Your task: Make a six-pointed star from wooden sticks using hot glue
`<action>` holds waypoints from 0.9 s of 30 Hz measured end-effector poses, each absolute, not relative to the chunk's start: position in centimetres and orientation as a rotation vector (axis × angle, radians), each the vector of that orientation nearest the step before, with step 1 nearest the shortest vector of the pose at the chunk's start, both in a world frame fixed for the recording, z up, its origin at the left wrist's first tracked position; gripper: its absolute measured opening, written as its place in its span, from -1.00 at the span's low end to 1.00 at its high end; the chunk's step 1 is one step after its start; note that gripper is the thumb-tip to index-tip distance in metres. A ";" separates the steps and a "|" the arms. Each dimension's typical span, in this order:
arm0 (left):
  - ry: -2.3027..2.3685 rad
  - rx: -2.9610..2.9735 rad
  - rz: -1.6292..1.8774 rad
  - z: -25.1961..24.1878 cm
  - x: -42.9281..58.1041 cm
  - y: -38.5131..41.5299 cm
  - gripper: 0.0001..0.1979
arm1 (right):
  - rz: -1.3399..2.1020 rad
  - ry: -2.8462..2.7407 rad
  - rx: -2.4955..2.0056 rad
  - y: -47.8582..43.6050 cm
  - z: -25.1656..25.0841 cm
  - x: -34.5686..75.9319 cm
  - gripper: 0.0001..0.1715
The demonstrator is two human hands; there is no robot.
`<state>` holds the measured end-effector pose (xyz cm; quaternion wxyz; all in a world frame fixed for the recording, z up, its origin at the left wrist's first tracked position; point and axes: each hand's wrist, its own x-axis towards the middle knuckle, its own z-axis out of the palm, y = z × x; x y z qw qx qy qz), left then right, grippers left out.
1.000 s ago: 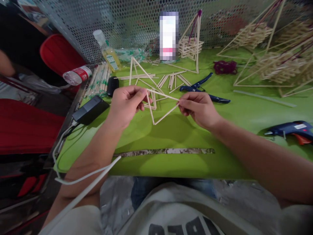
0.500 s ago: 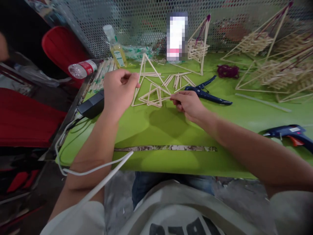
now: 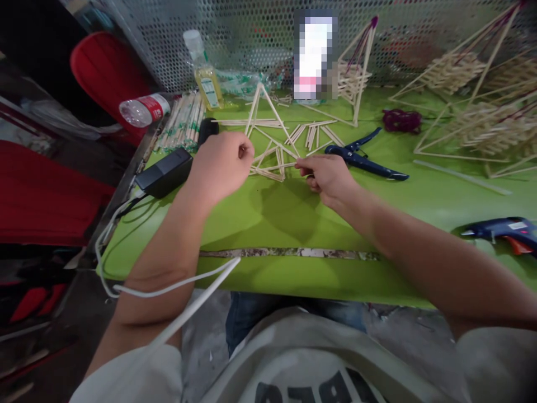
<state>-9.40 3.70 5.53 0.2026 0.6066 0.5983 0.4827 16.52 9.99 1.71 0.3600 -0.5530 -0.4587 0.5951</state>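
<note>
A small triangle of thin wooden sticks (image 3: 272,162) lies flat on the green table (image 3: 293,224), on top of other stick triangles. My left hand (image 3: 222,165) is closed in a loose fist by its left corner, fingertips at the sticks. At the triangle's right corner my right hand (image 3: 327,176) pinches the stick end. Behind them stands a taller stick pyramid (image 3: 263,112).
Blue cutters (image 3: 364,159) lie right of my hands. A blue glue gun (image 3: 501,230) rests at the far right. Loose sticks (image 3: 314,134), a black adapter (image 3: 163,170), an oil bottle (image 3: 205,81), a plastic bottle (image 3: 140,109) and large stick frames (image 3: 474,101) fill the back.
Both hands carried the small stick triangle away from me and lowered it from the air onto the pile of triangles on the table.
</note>
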 end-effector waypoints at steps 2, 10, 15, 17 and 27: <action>1.773 1.870 1.174 4.9 -9.7 3.7 -0.74 | 1.536 -1.182 -1.443 9.9 2.0 16.4 -0.64; 2.073 2.111 0.331 6.8 -7.2 2.8 -0.32 | 1.607 -1.203 -1.455 8.5 2.7 19.4 -0.71; 2.154 2.182 0.016 6.0 -6.1 4.0 -0.47 | 1.670 -1.210 -1.427 6.9 2.4 23.7 -0.77; 2.161 2.193 0.002 5.3 -5.9 4.5 -0.54 | 1.677 -1.204 -1.410 6.6 2.4 24.8 -0.79; 2.303 2.035 0.048 4.3 -5.7 6.6 -0.62 | 1.585 -1.380 -1.253 7.0 2.6 26.2 -0.68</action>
